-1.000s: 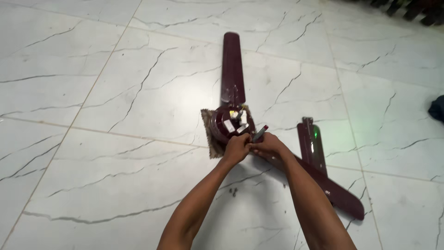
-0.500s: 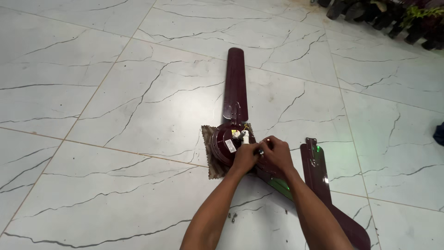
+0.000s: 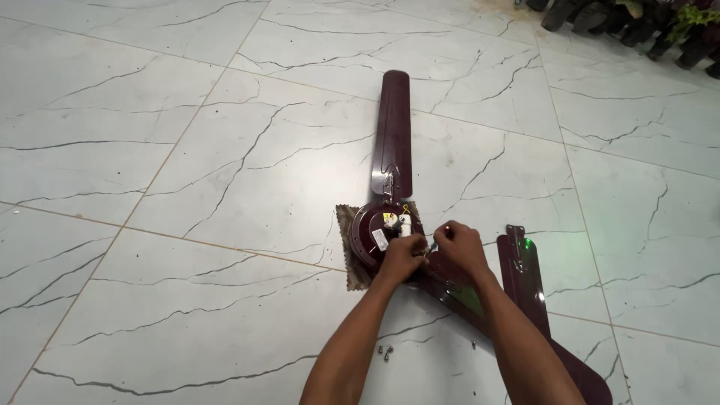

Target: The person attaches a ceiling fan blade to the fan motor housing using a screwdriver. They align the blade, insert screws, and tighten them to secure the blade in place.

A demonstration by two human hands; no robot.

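Since half a second back the view has tipped up a bit, so more of the far floor shows, and the row of dark pots (image 3: 637,26) in the top right corner is now in plain sight. Both hands have stayed put on the same spot of the fan.

So, it's a dark maroon ceiling fan lying on a white marble-look tile floor (image 3: 187,150). Its round motor hub (image 3: 375,236) sits on a scrap of brownish cloth (image 3: 349,251), roughly middle of the view. One attached blade (image 3: 392,131) points straight away from the person. A second blade (image 3: 465,296) runs off toward the lower right, under the right forearm. A loose blade (image 3: 529,281) lies just beside that one, apart from the hub, with a green glint on it.

Left hand (image 3: 401,259) is curled closed at the hub's right edge, touching it. Right hand (image 3: 461,247) is closed too, fingers pinched around something small and metallic where that second blade meets the hub; too tiny to say what exactly. The two hands are nearly touching.

A couple of small screws (image 3: 386,351) sit on the tile near the left forearm.
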